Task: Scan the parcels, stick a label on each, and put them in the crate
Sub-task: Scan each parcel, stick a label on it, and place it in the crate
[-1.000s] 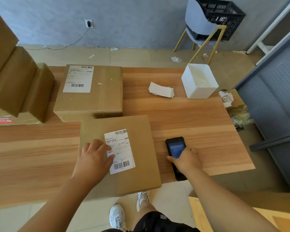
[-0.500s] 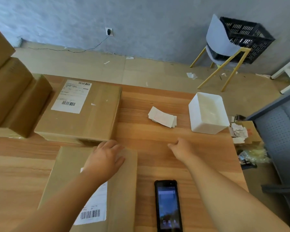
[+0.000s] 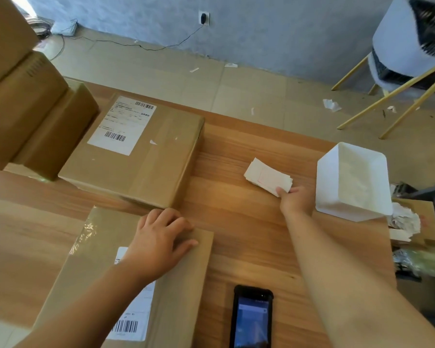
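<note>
A flat cardboard parcel (image 3: 186, 285) with a white barcode label lies at the table's near edge. My left hand (image 3: 158, 241) rests flat on its top, fingers spread. A second, larger labelled parcel (image 3: 156, 156) sits behind it. My right hand (image 3: 295, 199) reaches to a small stack of white labels (image 3: 268, 177) in the middle of the table and pinches its near right corner. The black handheld scanner (image 3: 251, 318) lies screen-up near the front edge, between my arms. The black crate (image 3: 430, 23) stands on a chair at the far right.
Several brown boxes (image 3: 23, 111) are stacked at the left. A white bin (image 3: 352, 179) stands right of the labels. Crumpled backing paper (image 3: 404, 222) lies in a box past the table's right edge. Paper scraps and a cable lie on the floor behind.
My right hand let go of the scanner, which now lies on the table, and reached forward to the label stack. My left hand slid up the near parcel. The view tilted forward.
</note>
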Demonstrator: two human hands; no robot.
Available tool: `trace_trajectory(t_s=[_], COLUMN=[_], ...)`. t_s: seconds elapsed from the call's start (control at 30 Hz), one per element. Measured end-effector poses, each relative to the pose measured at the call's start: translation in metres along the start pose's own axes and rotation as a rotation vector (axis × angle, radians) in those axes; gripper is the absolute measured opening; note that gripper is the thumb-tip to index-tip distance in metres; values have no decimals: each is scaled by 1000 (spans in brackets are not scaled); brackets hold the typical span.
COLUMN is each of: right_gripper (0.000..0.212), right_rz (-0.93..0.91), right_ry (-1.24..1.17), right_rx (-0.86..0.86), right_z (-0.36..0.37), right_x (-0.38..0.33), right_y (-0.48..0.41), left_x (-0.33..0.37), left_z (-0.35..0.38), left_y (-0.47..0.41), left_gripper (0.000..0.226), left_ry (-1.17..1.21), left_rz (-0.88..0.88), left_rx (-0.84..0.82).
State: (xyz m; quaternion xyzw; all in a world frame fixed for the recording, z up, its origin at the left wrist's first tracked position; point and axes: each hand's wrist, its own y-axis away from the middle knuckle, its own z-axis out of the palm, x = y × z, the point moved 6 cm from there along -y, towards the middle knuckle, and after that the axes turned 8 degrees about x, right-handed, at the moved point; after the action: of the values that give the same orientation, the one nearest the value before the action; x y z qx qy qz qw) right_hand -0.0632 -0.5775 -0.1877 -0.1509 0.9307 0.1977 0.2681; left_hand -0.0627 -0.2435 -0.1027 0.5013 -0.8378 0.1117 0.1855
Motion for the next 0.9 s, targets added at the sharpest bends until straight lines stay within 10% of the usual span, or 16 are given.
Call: trace_trajectory(t_s=[0.47,0.9], right_gripper=[5,14], right_rz=[5,8], right_ry=[-429,-756], right_rx=[13,-681], right_z=[-29,-30], right_x=[0,-13], right_y=[29,198], left_x=[4,-11], left_z=[-1,-34], left_y=[2,34], left_gripper=[38,13], left_ry=[6,630], left_rz=[8,-368], left_rx=[-16,-24])
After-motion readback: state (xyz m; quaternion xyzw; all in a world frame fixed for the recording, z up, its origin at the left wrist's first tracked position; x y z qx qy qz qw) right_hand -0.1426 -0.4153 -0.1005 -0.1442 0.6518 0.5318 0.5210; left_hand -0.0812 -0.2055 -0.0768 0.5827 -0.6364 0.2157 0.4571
